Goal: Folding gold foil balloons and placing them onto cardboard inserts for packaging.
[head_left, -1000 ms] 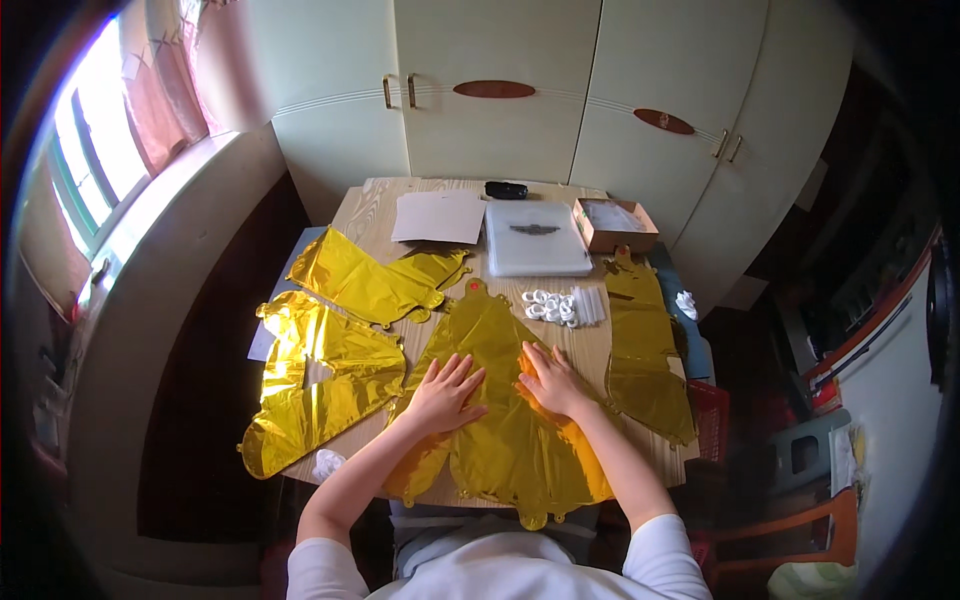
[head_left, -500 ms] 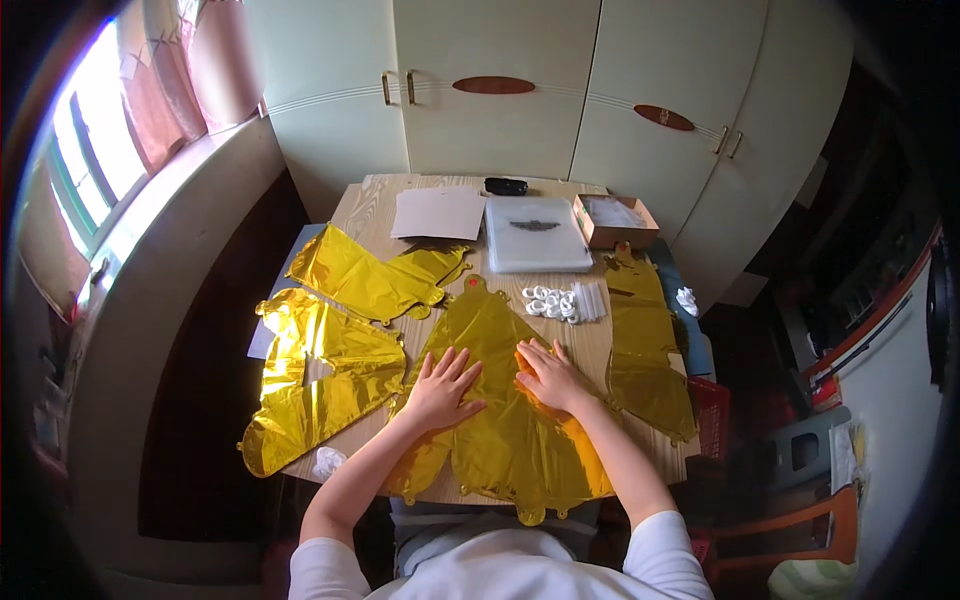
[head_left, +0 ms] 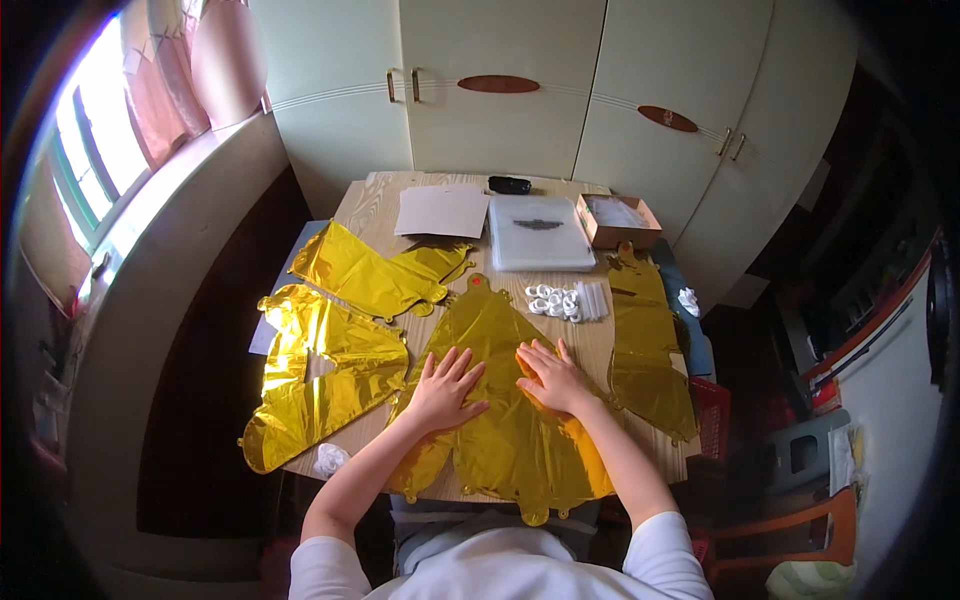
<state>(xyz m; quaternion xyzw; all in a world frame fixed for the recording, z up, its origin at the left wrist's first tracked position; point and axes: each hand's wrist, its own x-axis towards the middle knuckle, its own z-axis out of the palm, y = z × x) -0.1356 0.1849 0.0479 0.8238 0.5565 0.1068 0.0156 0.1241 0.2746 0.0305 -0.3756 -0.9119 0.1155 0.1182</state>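
Note:
A flat gold foil balloon (head_left: 505, 450) lies in front of me, its near end hanging a little past the table edge. My left hand (head_left: 446, 393) rests palm down on its left side, fingers spread. On its right side my right hand (head_left: 555, 380) lies flat, the thumb a little apart and orange reflections beneath. Neither hand grips anything. To the left are a shiny gold foil balloon (head_left: 345, 395) and, farther back, another gold foil balloon (head_left: 365, 275). A long gold foil piece (head_left: 645, 335) lies to the right.
White rings (head_left: 545, 302) and short white tubes (head_left: 592, 300) lie beyond my right hand. Farther back are white card (head_left: 440, 212), a clear plastic case (head_left: 541, 250), an open box (head_left: 622, 238) and a black object (head_left: 509, 185). Crumpled white tissue (head_left: 330, 459) sits at the near left edge.

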